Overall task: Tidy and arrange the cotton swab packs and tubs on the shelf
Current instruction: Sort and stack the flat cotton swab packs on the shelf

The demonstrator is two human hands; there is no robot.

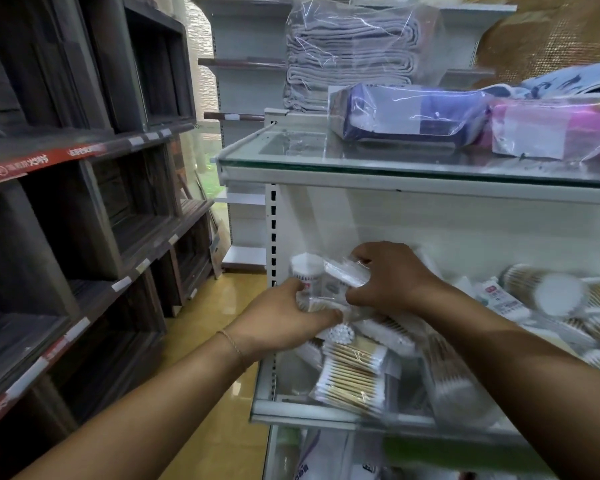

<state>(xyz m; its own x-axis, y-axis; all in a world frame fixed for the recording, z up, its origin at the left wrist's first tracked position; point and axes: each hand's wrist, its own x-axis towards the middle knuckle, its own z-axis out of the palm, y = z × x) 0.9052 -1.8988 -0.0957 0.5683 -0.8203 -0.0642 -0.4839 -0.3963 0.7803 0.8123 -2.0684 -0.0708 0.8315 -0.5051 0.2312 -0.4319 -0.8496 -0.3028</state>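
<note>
Both my hands work at the left end of the glass shelf [326, 408]. My left hand [284, 315] grips a clear pack of cotton swabs [336, 292] from the left side, and my right hand [392, 278] pinches the same pack from above. A white tub of swabs [305, 266] stands upright just behind my left fingers. Flat packs of wooden-stick swabs [354, 372] lie below my hands. Several round tubs [548, 292] lie on their sides at the right, among more loose packs [499, 299].
A glass top shelf [361, 159] overhead carries wrapped packs [409, 112] and folded cloth in plastic [354, 46]. Dark wooden shelving [84, 202] lines the left side of a narrow aisle with a yellow floor [222, 313]. More goods sit on the shelf below [326, 455].
</note>
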